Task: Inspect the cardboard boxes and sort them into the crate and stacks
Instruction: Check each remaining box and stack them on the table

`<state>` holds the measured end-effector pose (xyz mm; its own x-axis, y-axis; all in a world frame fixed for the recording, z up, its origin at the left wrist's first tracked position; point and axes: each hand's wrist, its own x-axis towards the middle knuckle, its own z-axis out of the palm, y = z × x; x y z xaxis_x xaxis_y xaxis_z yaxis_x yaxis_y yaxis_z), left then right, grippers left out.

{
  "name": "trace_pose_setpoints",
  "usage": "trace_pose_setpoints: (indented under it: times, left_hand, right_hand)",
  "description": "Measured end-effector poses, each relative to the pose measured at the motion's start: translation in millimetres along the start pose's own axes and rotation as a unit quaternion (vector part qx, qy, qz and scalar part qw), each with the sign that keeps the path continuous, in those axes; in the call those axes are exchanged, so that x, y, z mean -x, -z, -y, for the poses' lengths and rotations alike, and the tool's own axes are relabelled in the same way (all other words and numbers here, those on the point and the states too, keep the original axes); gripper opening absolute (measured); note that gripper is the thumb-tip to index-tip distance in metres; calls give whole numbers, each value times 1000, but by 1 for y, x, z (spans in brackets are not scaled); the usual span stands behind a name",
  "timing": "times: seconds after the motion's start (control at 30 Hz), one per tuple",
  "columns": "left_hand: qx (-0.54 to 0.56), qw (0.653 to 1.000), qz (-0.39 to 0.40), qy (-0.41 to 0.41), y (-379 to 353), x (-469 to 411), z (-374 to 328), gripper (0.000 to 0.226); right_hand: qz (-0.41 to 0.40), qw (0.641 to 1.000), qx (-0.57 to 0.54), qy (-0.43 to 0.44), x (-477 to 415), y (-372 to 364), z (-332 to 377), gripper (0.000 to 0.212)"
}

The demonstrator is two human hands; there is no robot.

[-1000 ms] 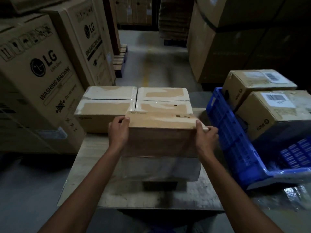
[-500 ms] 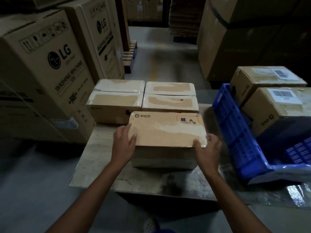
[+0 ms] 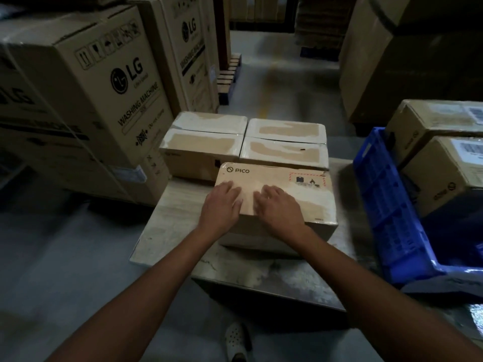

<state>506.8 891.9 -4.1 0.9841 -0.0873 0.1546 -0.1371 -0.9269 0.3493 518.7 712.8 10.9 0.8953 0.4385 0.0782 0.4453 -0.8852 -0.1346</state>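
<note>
While both of your palms lie flat on the top of the PICO box [image 3: 313,202], you appear to be in the inspecting step, not yet sorting. The box sits on the grey table [image 3: 167,231] at the centre of the frame, just in front of the block of four taped boxes [image 3: 203,145].

Your left hand [image 3: 222,205] and right hand [image 3: 277,207] rest side by side on the left half of the top. The fingers are stretched forward and grip nothing.

The next move calls for a choice: either the blue crate [image 3: 392,210] at the right of the frame, or the taped block above the box. Whichever you pick, your hands must first shift out to the box's side faces. Pressing flat on the top gives you no lift.

Several things are hard to read:
- Your fingers are blurred, so I cannot tell how firmly they press.
- The far face and underside of the box are hidden.
- It is unclear whether the box touches the taped block.
- The icons inside its red-dashed label are too small to make out.
- The crate is cut off by the right edge, and the labels on the two PICO cartons [image 3: 441,176] inside it are illegible.
- The LG washing machine cartons [image 3: 109,82] at the upper left are cropped too.
</note>
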Motion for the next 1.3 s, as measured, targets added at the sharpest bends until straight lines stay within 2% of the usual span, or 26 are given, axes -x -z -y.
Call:
trace_pose_setpoints:
  times: [0.17,0.33,0.47,0.57,0.67,0.73,0.8,0.93,1.03,1.1,1.3]
  left_hand:
    - [-38,997,56,-45,25,-29,3,29]
    - [-66,980,171,-80,25,-61,16,61]
    - [-105,977,167,-86,18,-60,24,64]
    - [-101,973,179,-109,21,-71,14,74]
    - [-83,965,204,-144,15,-84,-3,78]
    - [-99,956,234,-147,7,-87,-10,74]
    - [-112,952,244,-145,1,-89,-10,71]
    - [-100,956,235,-147,3,-88,-12,71]
    - [-47,961,211,-170,-3,-83,-39,66]
    - [-40,965,201,-164,-14,-81,-54,60]
    - [-72,966,194,-156,-22,-81,-55,59]
  right_hand:
    - [29,999,10,-19,-20,22,1,36]
    - [92,995,20,-12,-48,20,5,54]
    - [90,995,35,-9,-44,13,3,60]
    - [119,992,33,-1,-53,26,-7,72]
    - [174,983,0,-67,-58,32,-26,91]
    - [207,972,-4,-110,-59,30,-37,96]
    - [224,967,7,-123,-60,26,-37,96]
    - [203,973,-35,-101,-57,30,-37,91]
    - [156,977,-61,-131,-44,40,-52,73]
    - [147,975,-31,-162,-34,40,-60,63]
    - [177,975,-8,-133,-25,42,-70,69]
